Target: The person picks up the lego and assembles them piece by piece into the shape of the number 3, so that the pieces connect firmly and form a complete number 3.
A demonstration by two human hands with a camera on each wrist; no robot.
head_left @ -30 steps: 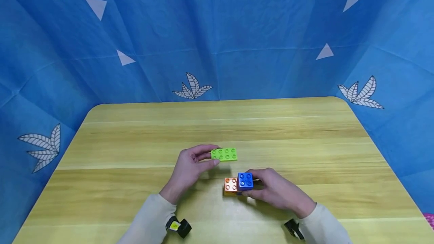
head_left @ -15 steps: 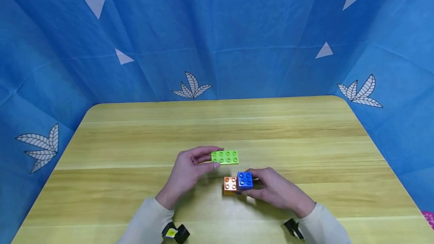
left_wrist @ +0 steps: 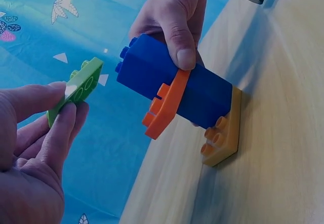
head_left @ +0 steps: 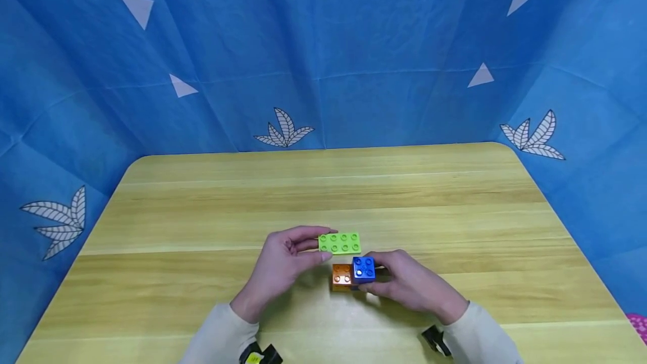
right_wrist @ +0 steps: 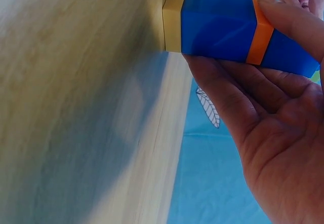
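Observation:
My left hand (head_left: pixel 283 263) pinches one end of a flat lime-green toy brick (head_left: pixel 339 244), studs up, between thumb and fingers. It is off the table, behind and slightly above a brick stack. My right hand (head_left: pixel 406 282) grips that stack from the right side. In the left wrist view, the stack has a flat yellow-orange brick (left_wrist: pixel 230 138) on the table, a blue brick (left_wrist: pixel 207 95) on it, a flat orange brick (left_wrist: pixel 169 105) and another blue brick (left_wrist: pixel 144 64) on top. Both flat orange-toned bricks jut out leftward. A gap separates the green brick from the stack.
The wooden table (head_left: pixel 202 195) stretches around both hands. Behind it hangs a blue cloth (head_left: pixel 323 44) with white triangles and leaf prints. A black strap camera (head_left: pixel 437 341) sits at the right wrist, another (head_left: pixel 260 354) at the left.
My left hand has brought the green brick nearer to me and a little to the right, closer to the stack. The right hand and the stack have stayed almost still.

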